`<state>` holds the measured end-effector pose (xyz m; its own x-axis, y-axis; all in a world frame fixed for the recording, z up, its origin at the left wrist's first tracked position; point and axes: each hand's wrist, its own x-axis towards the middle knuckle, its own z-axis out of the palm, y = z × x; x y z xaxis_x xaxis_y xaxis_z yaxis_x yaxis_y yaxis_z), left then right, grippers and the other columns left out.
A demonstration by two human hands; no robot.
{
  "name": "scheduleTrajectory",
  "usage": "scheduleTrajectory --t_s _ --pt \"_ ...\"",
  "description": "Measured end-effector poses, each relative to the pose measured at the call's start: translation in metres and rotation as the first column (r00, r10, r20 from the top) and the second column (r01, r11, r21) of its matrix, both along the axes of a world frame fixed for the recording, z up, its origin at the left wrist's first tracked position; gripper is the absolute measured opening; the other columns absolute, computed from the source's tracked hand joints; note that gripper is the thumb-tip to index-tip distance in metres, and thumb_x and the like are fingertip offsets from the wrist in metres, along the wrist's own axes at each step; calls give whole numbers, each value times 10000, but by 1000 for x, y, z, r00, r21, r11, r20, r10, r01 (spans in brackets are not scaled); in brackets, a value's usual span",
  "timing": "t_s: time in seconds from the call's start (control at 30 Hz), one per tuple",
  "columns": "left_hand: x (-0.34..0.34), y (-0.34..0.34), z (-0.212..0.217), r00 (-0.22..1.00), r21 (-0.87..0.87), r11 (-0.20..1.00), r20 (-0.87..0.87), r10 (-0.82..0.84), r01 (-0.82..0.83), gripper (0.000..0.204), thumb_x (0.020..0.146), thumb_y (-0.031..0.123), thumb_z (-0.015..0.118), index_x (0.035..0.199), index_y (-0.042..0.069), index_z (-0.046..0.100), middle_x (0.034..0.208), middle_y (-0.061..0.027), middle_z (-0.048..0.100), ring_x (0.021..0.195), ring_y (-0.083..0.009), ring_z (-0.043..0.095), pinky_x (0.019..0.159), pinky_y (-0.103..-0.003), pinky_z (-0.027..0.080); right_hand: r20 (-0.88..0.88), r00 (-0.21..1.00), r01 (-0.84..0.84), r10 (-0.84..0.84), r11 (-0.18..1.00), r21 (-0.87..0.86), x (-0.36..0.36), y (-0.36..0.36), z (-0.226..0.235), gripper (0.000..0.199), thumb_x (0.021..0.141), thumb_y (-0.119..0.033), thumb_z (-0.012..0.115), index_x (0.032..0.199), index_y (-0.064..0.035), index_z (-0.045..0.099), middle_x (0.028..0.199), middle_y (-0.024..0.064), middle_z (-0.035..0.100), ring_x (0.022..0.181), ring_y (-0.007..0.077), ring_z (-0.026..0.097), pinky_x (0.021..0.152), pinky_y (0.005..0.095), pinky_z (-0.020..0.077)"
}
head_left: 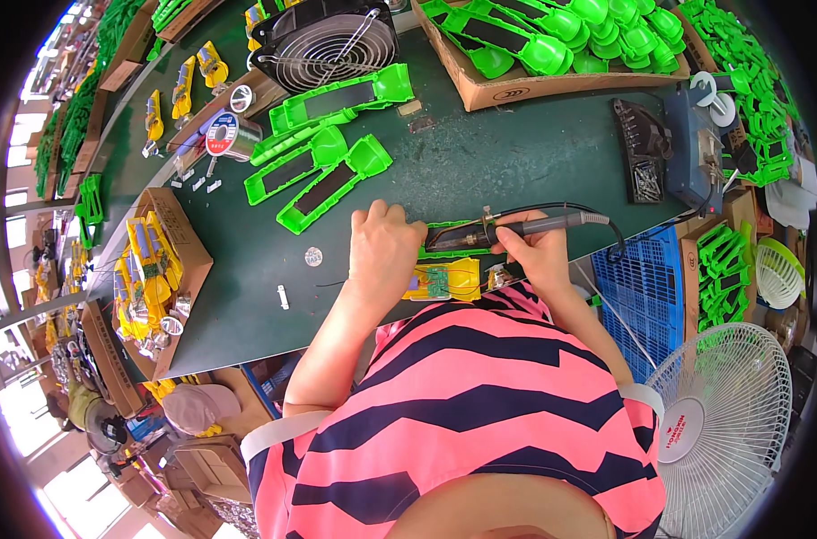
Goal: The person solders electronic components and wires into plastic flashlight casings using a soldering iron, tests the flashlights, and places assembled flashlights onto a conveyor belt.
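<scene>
My right hand (pixel 534 244) grips a soldering iron (pixel 561 221) by its dark handle, which has a grey cable end. Its front part points left over a green plastic housing (pixel 453 254). At the left end of that housing, my left hand (pixel 381 247) is closed with curled fingers; what they pinch is hidden. Just below lies a yellow housing (pixel 465 280) with a small green circuit board (pixel 437 284) and thin wires, close to my shirt. A shiny lamp reflector (pixel 498 277) sits at its right end, under my right hand.
Beyond my hands lie several green housings (pixel 323 184), a solder reel (pixel 232 136) and a black fan (pixel 328 49). A carton of green parts (pixel 507 92) stands at the back, a blue-grey soldering station (pixel 696 153) at right. A box of yellow housings (pixel 188 238) stands left.
</scene>
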<state>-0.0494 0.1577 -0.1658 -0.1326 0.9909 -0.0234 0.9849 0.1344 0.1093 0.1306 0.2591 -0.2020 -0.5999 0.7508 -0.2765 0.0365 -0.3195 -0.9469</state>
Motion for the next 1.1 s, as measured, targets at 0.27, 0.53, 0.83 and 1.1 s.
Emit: scheduleTrajectory --t_s 0.27,0.53,0.83,1.1 --pt "0 1 -1 999 -28 1000 -40 3 -4 49 653 124 598 645 140 643 654 -45 507 716 -212 481 633 -335 358 -73 997 31 -33 999 -30 6 1 2 146 770 -31 611 885 40 556 772 88 603 654 124 611 481 191 428" --pt "0 1 -1 999 -22 1000 -31 15 -15 46 650 125 600 642 138 643 652 -39 515 716 -210 483 639 -338 358 -129 987 141 -94 894 425 42 -2 8 247 774 -29 606 1003 42 546 838 118 609 693 161 623 599 241 493" --pt "1 0 -2 1000 15 1000 -18 26 -25 45 646 120 600 632 138 639 651 -38 513 714 -209 484 633 -338 356 272 962 -232 17 575 785 46 13 4 531 672 -151 698 1120 -69 425 1009 52 615 1136 254 451 1016 478 202" --pt "1 -1 -4 999 21 999 -21 34 -33 41 643 129 603 628 144 638 651 -34 504 716 -206 478 632 -337 352 331 941 -307 71 589 748 43 14 8 538 663 -102 685 1120 -74 404 1032 45 613 1060 232 517 1031 463 188"
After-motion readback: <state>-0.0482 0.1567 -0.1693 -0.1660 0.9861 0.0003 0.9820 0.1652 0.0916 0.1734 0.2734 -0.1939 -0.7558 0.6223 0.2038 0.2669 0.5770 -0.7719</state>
